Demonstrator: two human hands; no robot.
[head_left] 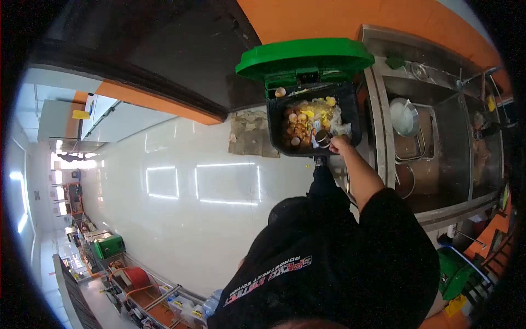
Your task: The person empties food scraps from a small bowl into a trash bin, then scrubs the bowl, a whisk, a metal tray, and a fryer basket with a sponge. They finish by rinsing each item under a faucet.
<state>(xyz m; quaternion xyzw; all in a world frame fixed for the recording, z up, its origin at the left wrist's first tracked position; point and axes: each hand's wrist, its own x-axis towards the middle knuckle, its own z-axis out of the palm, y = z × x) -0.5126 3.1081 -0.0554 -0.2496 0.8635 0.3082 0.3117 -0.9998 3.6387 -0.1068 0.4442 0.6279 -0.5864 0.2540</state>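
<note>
My right hand (341,144) is closed on a small round metal cup (323,138), which sits over the front right part of an open waste bin (276,134). From here the inside of the cup looks dark, and its handle is mostly covered by my fingers. Food waste (300,129) fills much of the bin, with broken eggshells, yellow scraps and crumpled clear plastic. The green lid (307,52) is raised at the back. My shoe (319,162) is at the base of the bin's front. My left hand is out of sight.
To the right runs a steel sink unit (381,115) holding a metal bowl (404,118) and a tray. A worn mat (249,134) lies left of the bin on the shiny floor (186,164). Shelving with a red container (137,278) stands lower left.
</note>
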